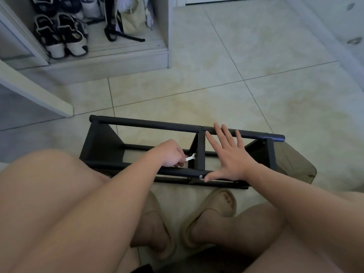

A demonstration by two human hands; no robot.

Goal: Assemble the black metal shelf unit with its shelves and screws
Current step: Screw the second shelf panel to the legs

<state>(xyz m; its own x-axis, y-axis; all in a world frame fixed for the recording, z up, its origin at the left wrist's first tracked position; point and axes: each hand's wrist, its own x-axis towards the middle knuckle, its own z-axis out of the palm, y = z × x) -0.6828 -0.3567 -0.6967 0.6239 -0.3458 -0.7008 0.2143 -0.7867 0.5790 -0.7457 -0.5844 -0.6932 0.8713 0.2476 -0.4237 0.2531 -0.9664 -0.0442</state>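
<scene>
Hands, two, bare, both over the work.

Left hand (171,153): fingers curled round the handle of a small pale wrench (190,158), whose head points right, at the left face of the middle shelf (201,152).

Right hand (230,156): released, fingers straight and spread, holding nothing. It lies over the bay just right of the middle shelf, fingertips toward the far rail. The thumb tip is at the near rail, just beside a screw head (200,176). Whether the palm bears on the frame cannot be told.

Shelf unit (147,124): black metal, lying on its side on the tiled floor (256,56), directly ahead of the person's slippers (214,205) and between the knees. Its long axis runs left to right across the view, the right end sitting a little lower in the picture. Three cross panels show: left end, middle, right end.

Governing relation: the joint being worked sits on the middle shelf's left side, inside the frame, so the left hand is the nearer one. The wrench reaches it crosswise, along the unit's length. The right hand is on the opposite side of that panel, placed, by judgement, to steady the frame against the turning.

Step, by judgement: tightening a fastener at the middle shelf.
</scene>
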